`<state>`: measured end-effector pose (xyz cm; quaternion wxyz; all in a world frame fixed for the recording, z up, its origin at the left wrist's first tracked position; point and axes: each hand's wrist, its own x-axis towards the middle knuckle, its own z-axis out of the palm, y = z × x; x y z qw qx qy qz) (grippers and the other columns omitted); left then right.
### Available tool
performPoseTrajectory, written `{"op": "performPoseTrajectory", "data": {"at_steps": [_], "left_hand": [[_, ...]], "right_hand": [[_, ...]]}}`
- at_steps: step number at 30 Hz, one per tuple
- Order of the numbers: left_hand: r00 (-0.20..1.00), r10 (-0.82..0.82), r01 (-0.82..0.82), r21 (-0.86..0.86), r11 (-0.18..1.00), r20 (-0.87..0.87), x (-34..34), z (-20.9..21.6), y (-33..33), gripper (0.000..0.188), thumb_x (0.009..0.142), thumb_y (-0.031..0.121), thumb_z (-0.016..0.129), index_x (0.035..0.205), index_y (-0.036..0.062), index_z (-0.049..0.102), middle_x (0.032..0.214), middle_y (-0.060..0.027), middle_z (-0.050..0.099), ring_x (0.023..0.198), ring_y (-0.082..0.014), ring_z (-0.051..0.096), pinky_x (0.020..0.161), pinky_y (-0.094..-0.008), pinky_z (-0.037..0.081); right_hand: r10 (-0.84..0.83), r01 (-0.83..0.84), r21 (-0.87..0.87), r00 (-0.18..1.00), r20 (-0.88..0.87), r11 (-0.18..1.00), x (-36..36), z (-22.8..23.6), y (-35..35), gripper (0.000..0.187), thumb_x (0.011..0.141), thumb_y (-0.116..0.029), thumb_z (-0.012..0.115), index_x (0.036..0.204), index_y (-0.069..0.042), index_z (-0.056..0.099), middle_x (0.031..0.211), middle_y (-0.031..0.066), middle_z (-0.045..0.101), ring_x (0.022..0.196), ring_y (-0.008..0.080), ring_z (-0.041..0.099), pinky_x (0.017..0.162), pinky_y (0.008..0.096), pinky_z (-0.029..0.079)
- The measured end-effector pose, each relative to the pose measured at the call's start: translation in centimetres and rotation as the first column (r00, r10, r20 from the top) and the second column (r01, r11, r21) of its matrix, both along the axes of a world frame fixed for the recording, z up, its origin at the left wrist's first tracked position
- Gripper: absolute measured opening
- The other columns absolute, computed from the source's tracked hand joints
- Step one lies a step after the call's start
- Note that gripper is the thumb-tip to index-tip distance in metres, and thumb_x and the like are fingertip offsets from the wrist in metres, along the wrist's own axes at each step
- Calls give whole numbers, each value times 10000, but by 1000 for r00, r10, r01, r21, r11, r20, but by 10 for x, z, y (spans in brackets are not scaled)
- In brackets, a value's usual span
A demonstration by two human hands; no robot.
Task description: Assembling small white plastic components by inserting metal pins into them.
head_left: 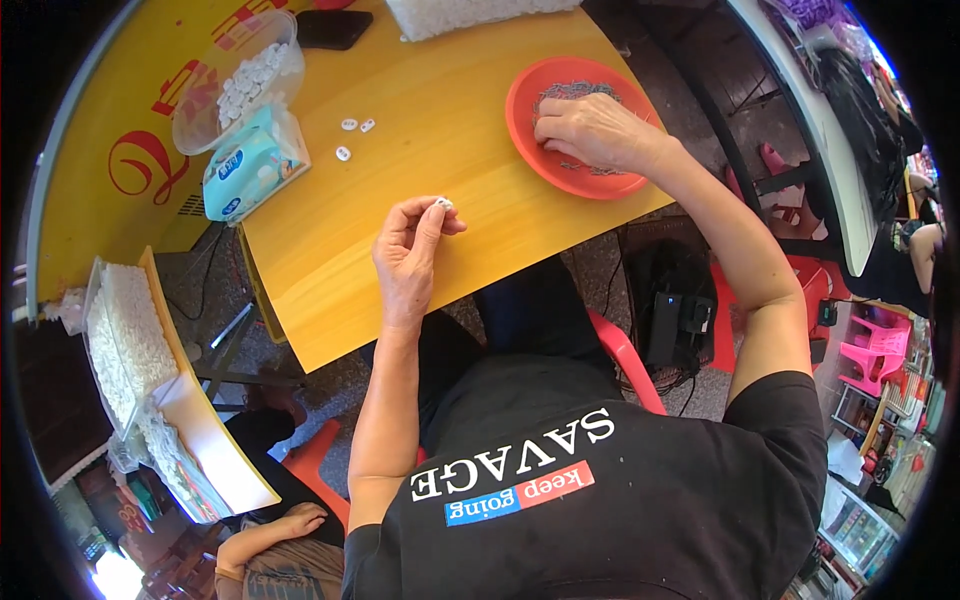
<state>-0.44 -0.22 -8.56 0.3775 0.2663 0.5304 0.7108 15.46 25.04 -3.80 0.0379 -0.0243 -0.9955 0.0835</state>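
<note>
The left hand (410,245) pinches a white piece (444,203) inside the desk's (420,120) near edge, its long axis unclear. Farther and rightward, by the right edge, the right hand (595,132) curls into the bowl (516,105) of grey bits (566,90); its grip I cannot tell.

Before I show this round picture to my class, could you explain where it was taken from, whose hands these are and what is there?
No machine here: a person works with two bare hands. A wide fisheye camera on the person's head looks down, so straight edges bend.

The left hand pinches a small white piece. The right hand reaches into a red bowl of small grey pieces; its fingertips are hidden.

On the yellow table lie a few loose white pieces. Near its left edge are a clear tub and a blue tissue pack.
</note>
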Motion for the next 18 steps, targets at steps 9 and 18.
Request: {"op": "performPoseTrajectory", "data": {"at_steps": [9, 18], "left_hand": [[1000, -6, 6, 10, 1000, 1, -1, -1, 0, 135, 963, 83, 594, 1049, -17, 620, 935, -75, 666, 816, -143, 653, 792, -265, 514], [1000, -7, 7, 4, 1000, 4, -1, -2, -1, 140, 965, 81, 591, 1062, -17, 617, 950, -76, 666, 819, -146, 653, 793, -262, 511]], "right_hand": [[-138, 140, -50, 990, 34, 989, 15, 16, 15, 110, 880, -167, 604, 896, -67, 646, 970, 99, 630, 874, 323, 635, 756, 429, 506], [-190, 184, -77, 979, -72, 980, 22, 11, 18, 127, 884, -153, 628, 954, -47, 642, 947, 108, 621, 879, 315, 628, 763, 412, 505]]}}
